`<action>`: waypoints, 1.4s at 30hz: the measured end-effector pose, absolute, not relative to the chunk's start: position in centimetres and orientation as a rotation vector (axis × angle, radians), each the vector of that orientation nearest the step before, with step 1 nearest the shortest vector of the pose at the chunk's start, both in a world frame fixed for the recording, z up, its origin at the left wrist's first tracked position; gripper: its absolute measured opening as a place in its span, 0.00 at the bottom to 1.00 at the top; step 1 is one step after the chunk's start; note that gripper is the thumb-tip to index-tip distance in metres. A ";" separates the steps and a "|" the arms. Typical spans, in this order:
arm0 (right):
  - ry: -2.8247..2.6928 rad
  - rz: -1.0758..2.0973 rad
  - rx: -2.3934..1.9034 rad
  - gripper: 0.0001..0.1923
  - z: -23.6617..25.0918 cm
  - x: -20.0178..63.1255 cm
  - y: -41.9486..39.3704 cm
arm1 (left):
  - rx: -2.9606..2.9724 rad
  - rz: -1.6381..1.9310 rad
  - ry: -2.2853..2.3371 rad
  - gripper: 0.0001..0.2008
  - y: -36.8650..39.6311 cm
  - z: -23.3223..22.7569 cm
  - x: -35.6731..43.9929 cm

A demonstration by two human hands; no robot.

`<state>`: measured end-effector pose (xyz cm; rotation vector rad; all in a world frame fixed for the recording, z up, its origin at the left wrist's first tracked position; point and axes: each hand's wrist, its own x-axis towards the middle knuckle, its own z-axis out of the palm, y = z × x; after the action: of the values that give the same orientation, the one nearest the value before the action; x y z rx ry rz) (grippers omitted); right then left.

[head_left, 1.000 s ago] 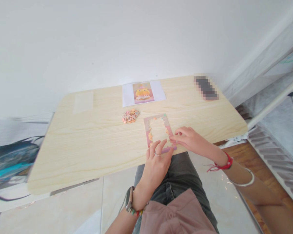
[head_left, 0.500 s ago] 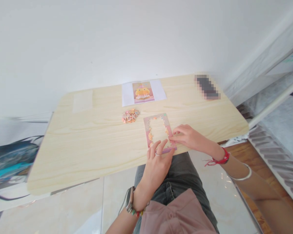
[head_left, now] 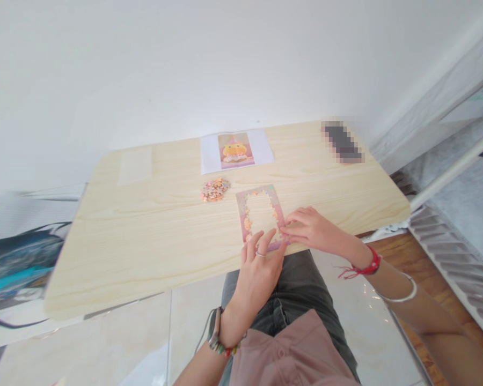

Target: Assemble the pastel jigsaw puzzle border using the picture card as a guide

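Two bare hands over one pale wood-grain table (head_left: 145,236): left hand (head_left: 257,268), right hand (head_left: 312,230). One rectangular pink-bordered puzzle frame with an unfilled centre (head_left: 261,214), under both sets of fingertips. One small heap of loose pastel puzzle pieces (head_left: 214,190), beyond the left hand, number of pieces too small to tell. One white sheet printed with a yellow cartoon picture (head_left: 236,151), farther beyond both hands. One clear plastic rectangle (head_left: 136,165), far off the left hand's side. One dark pixelated flat object (head_left: 342,142), beyond the right hand. One ring, left hand. One red string bracelet and one silver bangle, right arm.
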<state>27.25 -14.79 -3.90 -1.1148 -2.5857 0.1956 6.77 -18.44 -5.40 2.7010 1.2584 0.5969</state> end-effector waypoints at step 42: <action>-2.571 0.027 -1.295 0.05 -4.9 26.2 -17.4 | 2.749 0.429 1.242 0.15 -15.0 -3.9 6.8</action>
<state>26.17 -17.43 -4.88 -1.2955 -2.5711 0.0274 6.79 -15.05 -3.95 2.7494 1.2420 0.4291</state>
